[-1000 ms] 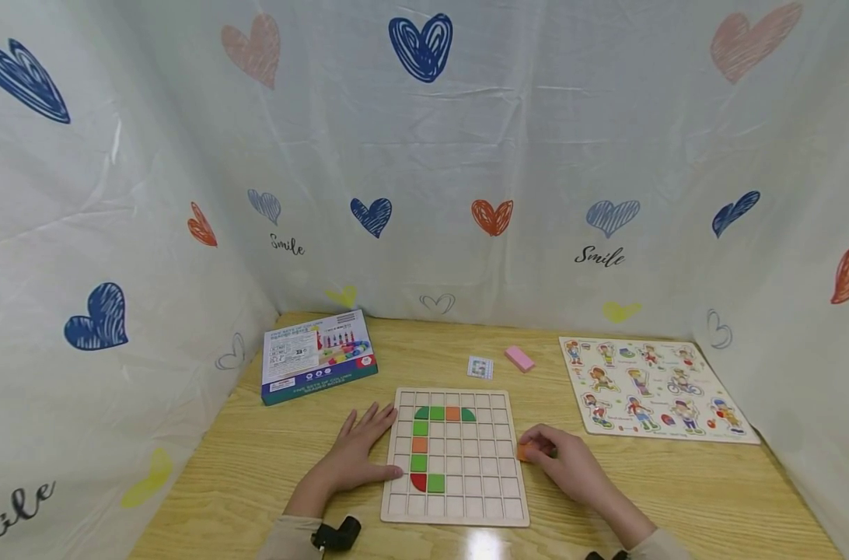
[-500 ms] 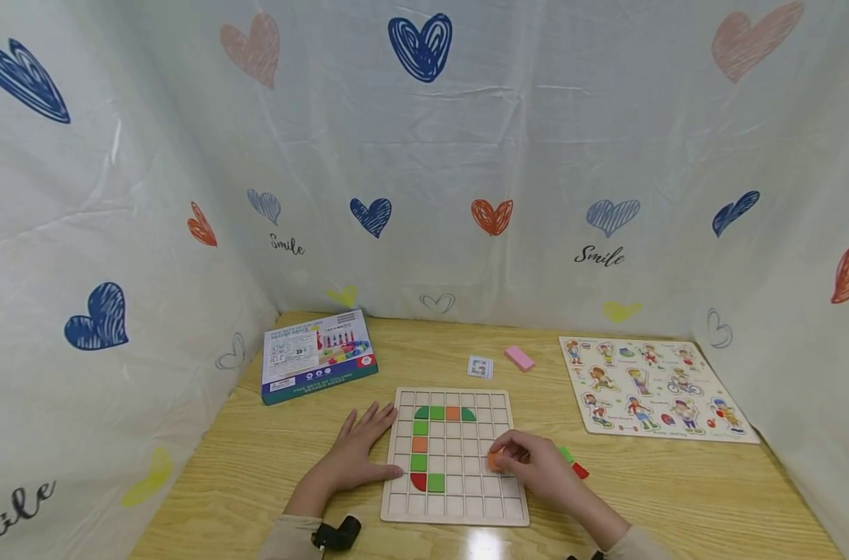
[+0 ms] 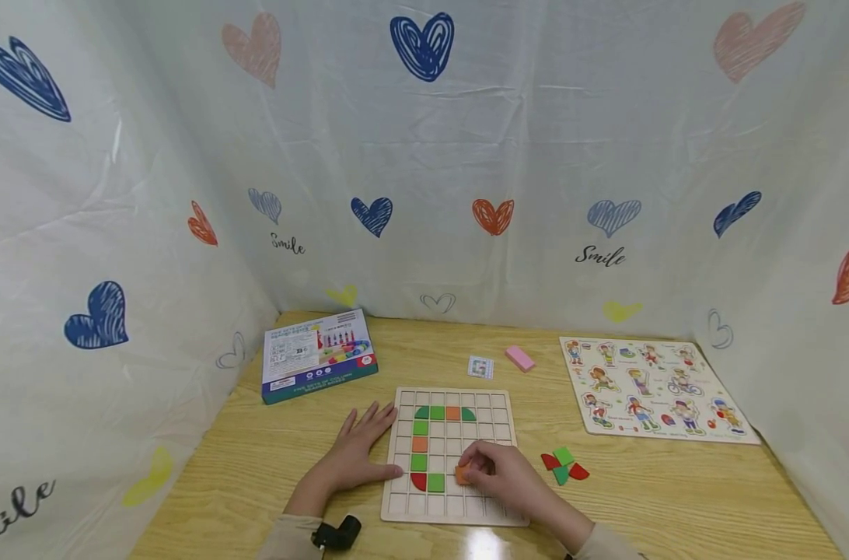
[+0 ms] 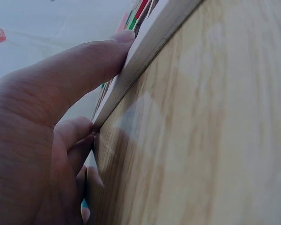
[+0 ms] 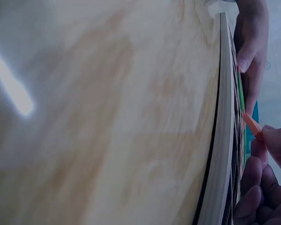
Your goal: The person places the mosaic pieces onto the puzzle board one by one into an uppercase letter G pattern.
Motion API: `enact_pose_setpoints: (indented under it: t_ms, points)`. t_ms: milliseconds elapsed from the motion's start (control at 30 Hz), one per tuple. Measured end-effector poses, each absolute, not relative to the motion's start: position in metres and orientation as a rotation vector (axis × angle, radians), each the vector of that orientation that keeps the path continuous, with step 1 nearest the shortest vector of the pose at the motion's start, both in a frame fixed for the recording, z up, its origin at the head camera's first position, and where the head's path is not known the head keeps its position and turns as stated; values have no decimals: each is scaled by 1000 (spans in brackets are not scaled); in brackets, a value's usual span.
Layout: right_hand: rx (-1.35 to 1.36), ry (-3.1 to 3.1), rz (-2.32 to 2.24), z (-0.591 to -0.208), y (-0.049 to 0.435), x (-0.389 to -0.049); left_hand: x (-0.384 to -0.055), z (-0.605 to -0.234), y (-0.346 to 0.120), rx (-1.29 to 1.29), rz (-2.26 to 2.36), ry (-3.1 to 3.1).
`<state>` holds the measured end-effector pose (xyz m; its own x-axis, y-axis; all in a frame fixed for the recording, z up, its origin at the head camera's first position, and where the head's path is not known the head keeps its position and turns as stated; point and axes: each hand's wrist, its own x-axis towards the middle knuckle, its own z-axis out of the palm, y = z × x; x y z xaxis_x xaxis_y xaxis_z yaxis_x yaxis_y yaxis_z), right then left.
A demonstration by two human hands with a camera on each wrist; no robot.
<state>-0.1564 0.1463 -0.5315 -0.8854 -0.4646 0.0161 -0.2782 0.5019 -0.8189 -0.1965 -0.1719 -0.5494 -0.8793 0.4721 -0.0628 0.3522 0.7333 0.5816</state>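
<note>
A square wooden grid board lies on the table. My left hand rests along its left edge, fingers extended; in the left wrist view, the thumb lies over the rim. Between thumb and fingers, my right hand pinches an orange square tile over the lower middle of the grid. The right wrist view has this orange tile tilted. To its left sit a green square tile and a red quarter-round tile. Other green and orange tiles run up the left column and across an upper row.
Loose red and green tiles lie right of the board. Behind it are a small pattern card and a pink block. A boxed set stands back left, and a picture puzzle board lies at right.
My right hand has carried the orange tile leftward from beside the board to over its lower middle, uncovering the loose tiles at right. The left hand has stayed put.
</note>
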Motion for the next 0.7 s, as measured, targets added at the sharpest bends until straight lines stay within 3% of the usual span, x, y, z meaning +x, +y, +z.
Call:
enact_pose_setpoints:
  t_ms: [700]
  points:
    - [-730,2584,-1134,-528,130,-153,-195,-547,-172,656,859,2725]
